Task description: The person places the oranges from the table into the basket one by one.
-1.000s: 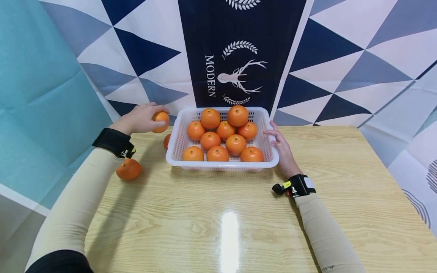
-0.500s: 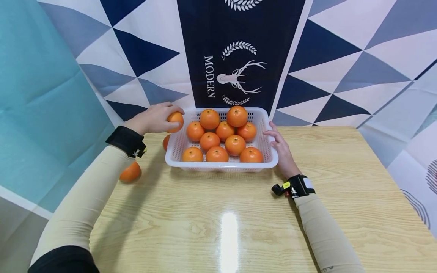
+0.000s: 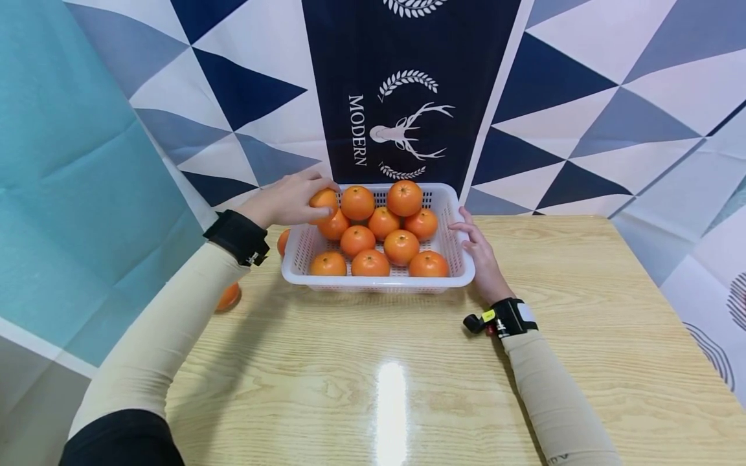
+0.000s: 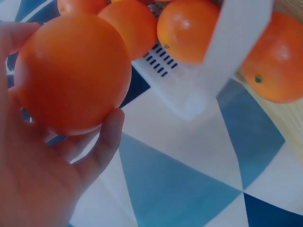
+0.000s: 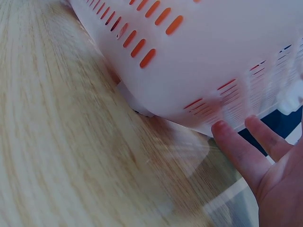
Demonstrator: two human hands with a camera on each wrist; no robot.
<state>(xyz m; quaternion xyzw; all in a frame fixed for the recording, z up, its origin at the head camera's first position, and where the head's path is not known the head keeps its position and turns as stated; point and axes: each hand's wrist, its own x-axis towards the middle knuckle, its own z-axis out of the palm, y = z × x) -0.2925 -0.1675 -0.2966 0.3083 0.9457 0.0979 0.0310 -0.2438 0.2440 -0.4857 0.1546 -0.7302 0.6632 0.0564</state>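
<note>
A white slotted basket (image 3: 463, 275) stands at the back of the wooden table and holds several oranges (image 3: 370, 263). My left hand (image 3: 288, 199) grips one orange (image 3: 325, 199) above the basket's far left corner; the left wrist view shows that orange (image 4: 71, 73) in my palm, with the basket rim (image 4: 236, 42) beside it. My right hand (image 3: 478, 249) rests with straight fingers against the basket's right side, and its fingertips (image 5: 222, 130) touch the basket wall (image 5: 203, 61).
One orange (image 3: 283, 241) lies on the table just left of the basket, and another orange (image 3: 228, 296) lies further left, partly behind my left forearm. A patterned cloth backdrop (image 3: 402, 97) hangs behind the table. Bare tabletop (image 3: 384, 382) stretches toward me.
My left hand has carried the orange rightward from beside the basket to above its far left corner. The right hand has stayed against the basket.
</note>
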